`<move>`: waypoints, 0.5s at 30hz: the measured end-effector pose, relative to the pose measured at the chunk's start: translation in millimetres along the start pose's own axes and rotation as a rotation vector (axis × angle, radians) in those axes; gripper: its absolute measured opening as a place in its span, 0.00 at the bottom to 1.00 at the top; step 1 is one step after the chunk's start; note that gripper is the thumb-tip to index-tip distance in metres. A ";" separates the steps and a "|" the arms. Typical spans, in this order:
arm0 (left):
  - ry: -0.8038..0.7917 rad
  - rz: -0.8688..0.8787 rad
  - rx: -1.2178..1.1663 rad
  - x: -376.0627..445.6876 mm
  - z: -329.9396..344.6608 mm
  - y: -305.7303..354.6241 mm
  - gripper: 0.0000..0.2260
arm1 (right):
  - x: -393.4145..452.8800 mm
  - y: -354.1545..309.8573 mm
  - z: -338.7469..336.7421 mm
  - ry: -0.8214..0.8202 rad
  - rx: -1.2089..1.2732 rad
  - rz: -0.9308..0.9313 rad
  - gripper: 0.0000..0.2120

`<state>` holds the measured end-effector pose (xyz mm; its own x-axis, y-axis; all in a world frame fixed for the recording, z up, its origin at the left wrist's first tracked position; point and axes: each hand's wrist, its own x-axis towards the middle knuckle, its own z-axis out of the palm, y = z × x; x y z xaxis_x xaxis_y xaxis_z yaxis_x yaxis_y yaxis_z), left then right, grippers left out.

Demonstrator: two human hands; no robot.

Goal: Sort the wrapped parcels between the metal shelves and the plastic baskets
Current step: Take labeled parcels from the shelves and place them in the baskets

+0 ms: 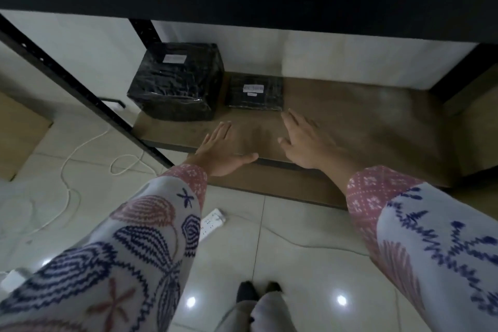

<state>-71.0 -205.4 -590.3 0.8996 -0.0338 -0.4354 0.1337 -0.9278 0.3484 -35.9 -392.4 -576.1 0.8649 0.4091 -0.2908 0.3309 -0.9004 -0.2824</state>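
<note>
Both hands are hovering over the front of the lower shelf (350,127), holding nothing: left hand (225,152) spread flat with thumb out over the front edge, right hand (303,140) spread, its fingertips just short of the small parcel (254,93). The small parcel is lying flat near the shelf's back-left, just beside the large parcel (176,81), which is sitting at the left end; whether the two are touching cannot be told. Judgement: the small one is the likely target. Advice: come in from both sides, palms on the short edges, lift level, as the black wrap looks slick. No baskets are showing.
</note>
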 end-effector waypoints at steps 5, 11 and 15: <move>0.056 0.016 -0.023 53.0 32.2 -24.9 0.43 | 32.7 4.1 27.4 0.127 0.043 0.036 0.26; 0.191 0.087 0.016 123.2 93.3 -72.8 0.35 | 94.9 34.4 81.6 0.280 0.174 0.098 0.24; 0.452 0.113 0.124 141.9 125.5 -85.0 0.31 | 134.8 45.5 106.8 0.382 0.203 0.111 0.23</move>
<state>-6.9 -178.0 -785.9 0.9999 0.0024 0.0138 -0.0013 -0.9657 0.2596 55.4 -362.4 -725.9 0.9810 0.1933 0.0183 0.1805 -0.8730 -0.4530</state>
